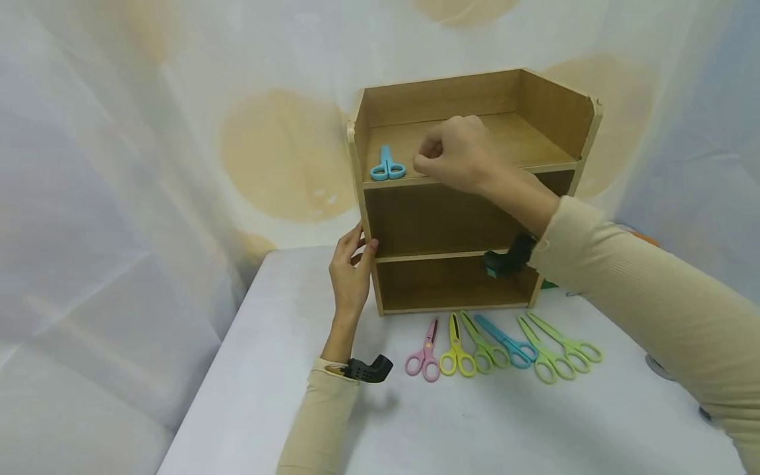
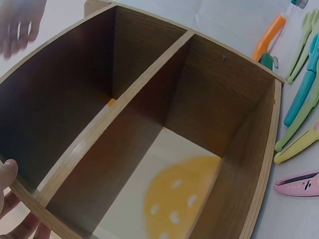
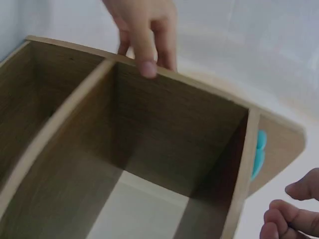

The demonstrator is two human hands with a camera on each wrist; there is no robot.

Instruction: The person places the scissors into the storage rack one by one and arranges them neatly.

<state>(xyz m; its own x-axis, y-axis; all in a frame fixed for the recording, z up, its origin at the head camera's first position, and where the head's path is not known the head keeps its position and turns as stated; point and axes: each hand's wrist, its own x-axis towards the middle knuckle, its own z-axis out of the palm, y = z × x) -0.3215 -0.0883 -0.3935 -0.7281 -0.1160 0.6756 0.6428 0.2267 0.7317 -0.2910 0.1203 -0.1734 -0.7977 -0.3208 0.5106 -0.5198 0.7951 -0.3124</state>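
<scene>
A wooden shelf unit [image 1: 439,99] stands on a white table. My left hand [image 1: 350,280] grips its left side panel, thumb at the front edge and fingers behind; the thumb [image 2: 7,173] also shows in the left wrist view. Blue scissors [image 1: 386,157] lie on the top shelf near its left front corner, handles toward me. To their right my right hand [image 1: 457,155] hovers over the top shelf's front edge, holding nothing. Its fingers are loosely bent, with the thumb apart from them in the right wrist view.
In front of the unit lie pink scissors [image 1: 429,348], yellow scissors [image 1: 455,340], blue scissors [image 1: 501,338] and several green ones. An orange-handled item [image 2: 269,37] lies beyond the unit's right side. A grey round object [image 1: 659,367] sits at the right, partly behind the sleeve.
</scene>
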